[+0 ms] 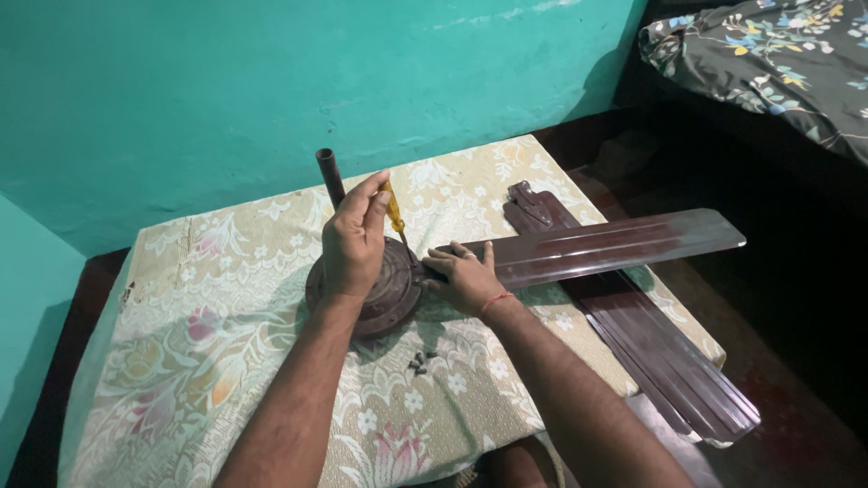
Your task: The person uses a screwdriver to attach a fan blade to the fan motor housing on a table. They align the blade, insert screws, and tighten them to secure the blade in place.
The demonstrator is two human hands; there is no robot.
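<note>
Left hand (pixel 353 239) grips yellow-handled screwdriver (pixel 395 211) over round, seemingly metal motor (pixel 384 303); right hand (pixel 466 280) presses glossy brown blade (pixel 597 246)

By our right hand (pixel 466 280) we see a glossy brown metal fan blade (pixel 606 244); under both hands, a matt floral woven cloth (pixel 208 334) and a dull dark metal motor housing (pixel 384 294).

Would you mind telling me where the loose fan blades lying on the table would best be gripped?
Probably at the far end of the loose blades, which overhangs the table edge; come from the right side, where fingers can wrap under the flat stack.
</note>
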